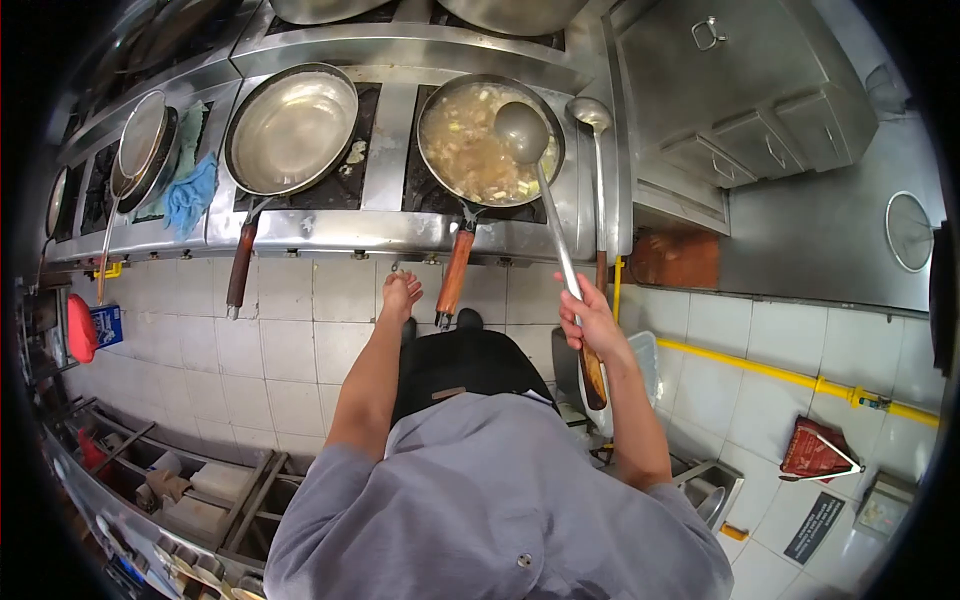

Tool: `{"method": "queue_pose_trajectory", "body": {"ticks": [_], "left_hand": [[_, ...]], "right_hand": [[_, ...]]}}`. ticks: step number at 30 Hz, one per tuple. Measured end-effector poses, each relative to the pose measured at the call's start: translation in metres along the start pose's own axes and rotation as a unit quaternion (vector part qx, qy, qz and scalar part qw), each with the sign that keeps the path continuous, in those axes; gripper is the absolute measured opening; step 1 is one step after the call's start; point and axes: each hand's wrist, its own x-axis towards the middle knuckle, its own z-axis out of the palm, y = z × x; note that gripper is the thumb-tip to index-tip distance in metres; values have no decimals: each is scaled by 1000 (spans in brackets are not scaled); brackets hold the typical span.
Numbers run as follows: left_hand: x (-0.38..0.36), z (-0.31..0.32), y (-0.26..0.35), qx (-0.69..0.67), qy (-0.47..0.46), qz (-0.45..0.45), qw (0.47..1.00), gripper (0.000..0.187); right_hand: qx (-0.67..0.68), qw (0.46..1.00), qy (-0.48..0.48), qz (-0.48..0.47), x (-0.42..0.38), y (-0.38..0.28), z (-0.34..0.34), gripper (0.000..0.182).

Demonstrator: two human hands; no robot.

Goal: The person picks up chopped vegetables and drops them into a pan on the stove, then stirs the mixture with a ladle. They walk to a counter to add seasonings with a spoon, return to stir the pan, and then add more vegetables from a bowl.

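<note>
Found in right hand point(588, 315): one long ladle point(560, 235), gripped by its metal shaft just above the wooden grip, fingers closed around it. Running from there up across the front edge of the stove point(383, 170), ending with its bowl at the soup pan point(455, 160). Cannot tell whether touching pan bottom.

Noted in soup pan: brownish broth with many pale and yellow-green pieces, too mixed to count. Set near the right edge of the stove, with one wooden handle jutting past the front edge.

Found left hand point(402, 290) just beyond the front edge, left of that handle and apart from it. Released, with fingers loosely curled.

Counted four pans on the stove, at least. Besides soup pan: one shiny-bottomed pan point(291, 128) to its left, handle also past the front edge; one dark pan point(163, 180) farther left, beneath one strainer point(142, 135); one more, partly cut off, by the far left edge.

Also counted: one blue cloth point(190, 197) draped near the front edge, between strainer and shiny-bottomed pan; one second ladle point(590, 113) along the right edge, bowl toward the back, wooden end past the front edge; two large pots point(515, 10) at the back edge, only partly in view.

Right of the stove: three drawers point(760, 148) in one steel cabinet, and one round mesh sieve point(910, 232) near the right end of the steel counter point(800, 240).
</note>
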Motion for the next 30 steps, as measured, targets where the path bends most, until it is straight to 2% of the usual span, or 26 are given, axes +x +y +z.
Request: {"method": "queue_pose_trajectory", "body": {"ticks": [2,3,6,7,10,11,13,14,15,17,21,24,30], "left_hand": [[18,22,-5,-65,16,-25,997,36],[24,31,-8,-97,25,-38,994,35],[16,55,-4,-135,15,-40,990,39],[17,57,-8,-140,11,-31,990,41],[19,61,-14,-152,2,-22,988,47],[20,60,-15,-156,1,-31,987,49],[20,59,-16,-161,1,-44,986,52],[19,59,-16,-162,2,-48,986,52],[18,58,-18,-163,3,-52,985,53],[13,60,-17,-172,0,-41,984,50],[47,46,-33,-193,-57,-63,978,39],[53,44,-36,-179,-67,-67,979,28],[84,32,-58,-150,-67,-36,986,26]], "right_hand": [[-85,994,51,-48,1,4,-5,39],[-141,981,112,-64,6,9,-11,43],[-334,904,199,-177,34,21,-37,44],[-380,883,220,-166,31,4,-27,43],[-416,862,228,-181,54,9,-33,43],[-389,868,212,-224,67,22,-36,39],[-197,968,116,-107,68,28,-32,36],[-95,992,64,-45,63,25,-21,34],[-25,998,52,-4,54,20,-8,31],[118,992,-39,21,43,16,-8,34],[336,923,-179,61,29,13,-17,38],[347,919,-171,76,15,14,-15,40],[260,952,-155,38,-3,20,-17,38]]}}
